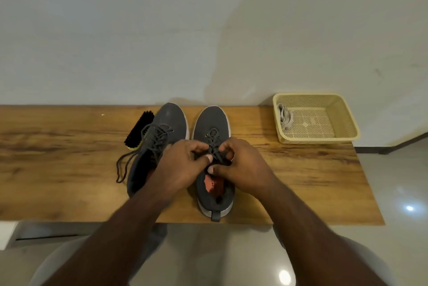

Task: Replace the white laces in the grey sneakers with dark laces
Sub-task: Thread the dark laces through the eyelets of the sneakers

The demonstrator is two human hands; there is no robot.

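both hands, left hand (183, 165) and right hand (240, 165), pinch the dark lace (214, 144).

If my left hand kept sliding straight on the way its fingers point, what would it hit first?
The left hand points up and to the right, toward the right hand. It already pinches the dark lace on the right sneaker, so it would probably meet the right hand's fingers first, though depth is unclear.

- Likely a home's entry or utility corner: plain white wall (208, 31), glossy tiled floor (398, 193).
- Wooden bench (58, 170) carrying a shoe brush (139, 129) and plastic basket (342, 119).
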